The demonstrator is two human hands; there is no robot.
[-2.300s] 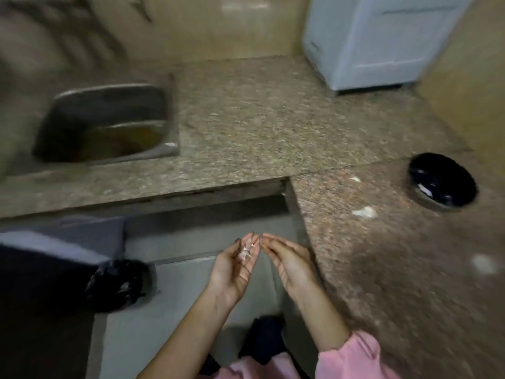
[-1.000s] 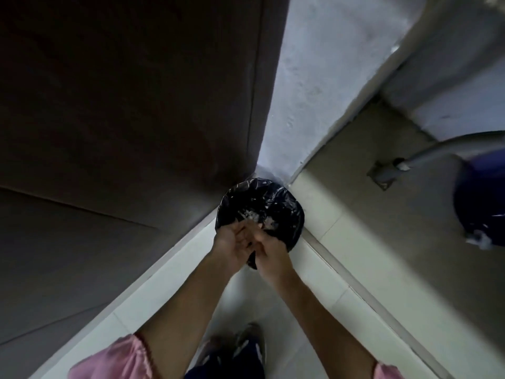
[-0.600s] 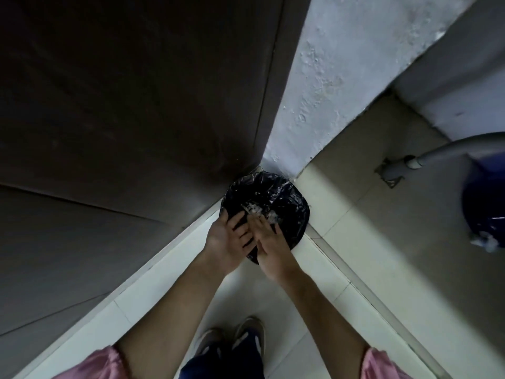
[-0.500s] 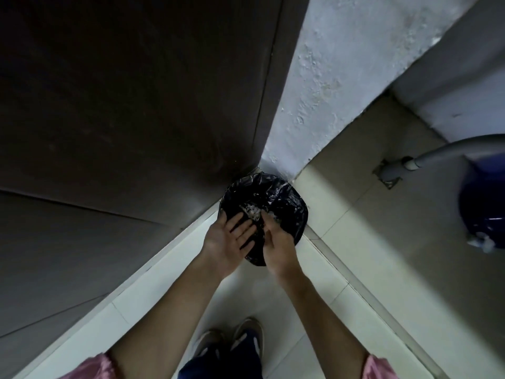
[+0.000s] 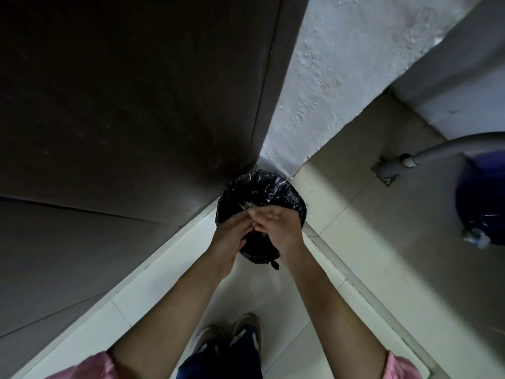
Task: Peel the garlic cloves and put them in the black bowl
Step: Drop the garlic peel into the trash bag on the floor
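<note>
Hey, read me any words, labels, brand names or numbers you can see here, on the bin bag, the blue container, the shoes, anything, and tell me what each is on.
None: no readable text in this view.
Black bin bag: pale flecks only, no print.
Blue container: no label visible.
Shoes: no legible brand.

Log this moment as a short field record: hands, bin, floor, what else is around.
left hand: over the bin, fingers against the right hand, holding nothing visible
right hand: over the bin, fingers loosely curled
bin: black liner, pale scraps inside, in the corner
floor: light tiles
pipe: grey, at right
blue container: right edge
black bowl: not in view
</note>
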